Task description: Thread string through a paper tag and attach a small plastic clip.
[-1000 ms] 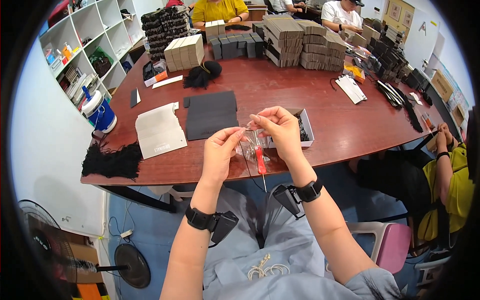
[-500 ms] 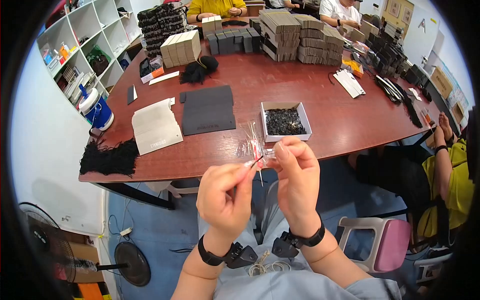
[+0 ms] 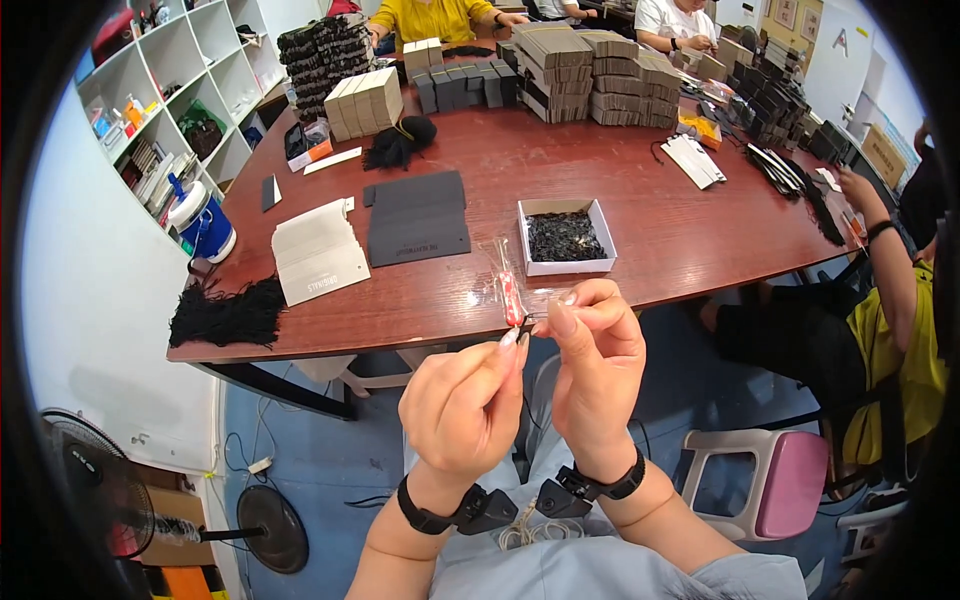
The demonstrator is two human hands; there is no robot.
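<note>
My left hand and my right hand meet just off the table's near edge, thumbs pinched against fingers. A thin black strand shows at the left fingertips. Between the right thumb and finger is something small and thin, too fine to name. Right behind the fingertips a red-handled tool lies on the table among clear plastic wrapping. Beyond it stands a white open box holding many small black pieces. Black wristbands with dark devices circle both my wrists.
Left on the brown table lie black card sheets, beige card sheets and black cords. Stacked cards fill the far side. Co-workers sit across and to the right. A pink-topped stool and a fan flank me.
My left hand has turned slightly and come closer to the right one; less of the black strand shows. The co-worker at right has raised an arm; the one across has spread both arms.
</note>
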